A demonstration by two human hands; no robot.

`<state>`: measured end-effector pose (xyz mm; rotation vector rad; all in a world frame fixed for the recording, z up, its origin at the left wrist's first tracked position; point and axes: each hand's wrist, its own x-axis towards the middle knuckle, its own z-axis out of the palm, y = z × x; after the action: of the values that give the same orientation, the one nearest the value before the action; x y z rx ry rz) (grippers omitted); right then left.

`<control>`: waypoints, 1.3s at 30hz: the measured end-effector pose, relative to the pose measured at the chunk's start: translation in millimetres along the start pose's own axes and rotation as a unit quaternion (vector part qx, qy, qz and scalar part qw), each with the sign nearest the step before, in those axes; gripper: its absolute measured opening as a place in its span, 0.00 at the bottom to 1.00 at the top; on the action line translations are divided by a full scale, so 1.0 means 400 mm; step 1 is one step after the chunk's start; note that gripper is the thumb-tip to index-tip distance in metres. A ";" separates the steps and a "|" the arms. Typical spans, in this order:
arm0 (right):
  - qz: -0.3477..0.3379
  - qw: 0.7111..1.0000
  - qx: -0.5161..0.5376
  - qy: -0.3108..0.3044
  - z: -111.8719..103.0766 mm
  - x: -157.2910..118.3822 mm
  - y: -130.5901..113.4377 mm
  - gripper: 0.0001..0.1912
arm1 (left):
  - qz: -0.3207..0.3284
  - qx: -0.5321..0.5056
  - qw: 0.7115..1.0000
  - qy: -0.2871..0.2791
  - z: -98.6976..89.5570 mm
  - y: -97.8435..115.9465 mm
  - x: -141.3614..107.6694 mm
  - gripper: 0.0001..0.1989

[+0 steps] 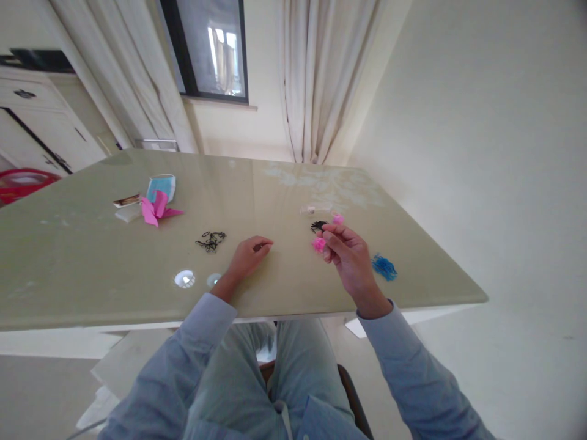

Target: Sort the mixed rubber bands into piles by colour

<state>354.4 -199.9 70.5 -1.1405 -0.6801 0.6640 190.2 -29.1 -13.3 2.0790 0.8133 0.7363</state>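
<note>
My left hand (pixel 250 255) rests on the table with its fingers curled and thumb pressed in; what it holds, if anything, cannot be made out. To its left lies a loose pile of small black elastic bands (pixel 211 241). My right hand (pixel 347 255) is pinched at the fingertips, over a tight black bunch of bands (pixel 319 226); anything between finger and thumb is too small to name. A pink bunch (pixel 318 245) sits partly behind those fingers, and another pink bunch (pixel 338 218) lies just beyond them. Right of the wrist is a blue bunch of bands (pixel 384 267).
On the table (pixel 275 287), at the far left, lie a pink folded paper shape (pixel 158 209), a blue face mask (pixel 161 187), a small card (pixel 126 200) and a whitish packet (pixel 128 213). A clear plastic piece (pixel 316 209) lies behind the bunches. A wall (pixel 504 153) stands close at right.
</note>
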 end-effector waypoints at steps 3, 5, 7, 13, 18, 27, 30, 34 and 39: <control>-0.003 1.000 0.001 0.008 -0.009 0.001 -0.003 0.12 | 0.002 -0.008 1.000 0.001 -0.001 -0.002 0.000 0.15; -0.007 1.000 0.000 0.011 -0.015 0.002 -0.005 0.13 | 0.003 -0.008 1.000 0.001 0.000 -0.004 0.001 0.16; -0.011 1.000 0.000 0.013 -0.021 0.002 -0.007 0.13 | 0.006 -0.007 1.000 -0.002 0.000 -0.005 0.002 0.17; -0.013 1.000 0.003 0.018 -0.027 0.002 -0.013 0.13 | 0.006 -0.011 1.000 0.000 0.000 -0.006 0.003 0.18; -0.009 1.000 0.002 0.017 -0.030 0.003 -0.014 0.14 | 0.014 -0.012 1.000 0.000 0.001 -0.005 0.002 0.18; -0.008 0.999 -0.031 0.002 -0.045 0.008 -0.016 0.13 | 0.024 -0.006 1.000 -0.001 0.004 -0.014 0.004 0.18; -0.016 0.997 -0.078 -0.008 -0.076 0.040 -0.021 0.13 | 0.028 -0.006 1.000 -0.003 0.006 -0.022 0.006 0.18; 0.013 0.979 -0.200 -0.020 -0.144 0.138 -0.018 0.14 | 0.035 0.002 0.999 -0.002 0.007 -0.027 0.007 0.17; 0.085 0.904 -0.417 -0.038 -0.195 0.277 0.010 0.07 | 0.036 -0.001 0.999 -0.003 0.006 -0.028 0.006 0.17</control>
<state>483.3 -159.0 61.7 -1.9919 -0.9815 0.5706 190.0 -22.8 -23.1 2.1181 0.7366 0.7692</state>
